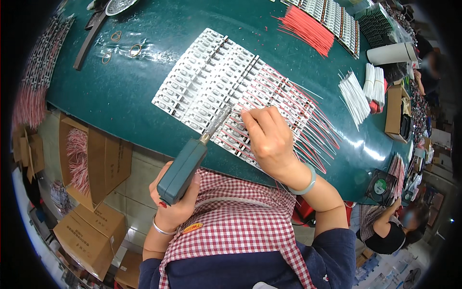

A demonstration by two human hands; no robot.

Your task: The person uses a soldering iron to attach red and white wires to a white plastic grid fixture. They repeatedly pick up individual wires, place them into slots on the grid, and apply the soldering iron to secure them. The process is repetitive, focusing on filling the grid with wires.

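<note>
My left hand (179,196) is wrapped round the dark green body of a soldering gun (182,168). Its long metal tip reaches onto a panel of small white plastic parts (207,79) set in rows. Over the right part of this panel, my right hand (270,139) is closed in a pinch, its fingertips close to the tool's tip. A thin white wire (294,119) seems to run out from those fingers, though the pinched end is hidden. Red and white wires (315,139) fan out to the right from the rows near my right hand.
Bundles of red wires (308,30) and white wires (354,98) lie on the green table (130,96). A bar-shaped tool (90,41) and rubber bands (136,50) are at the left. Cardboard boxes (94,236) stand below. A co-worker (385,226) sits at the right.
</note>
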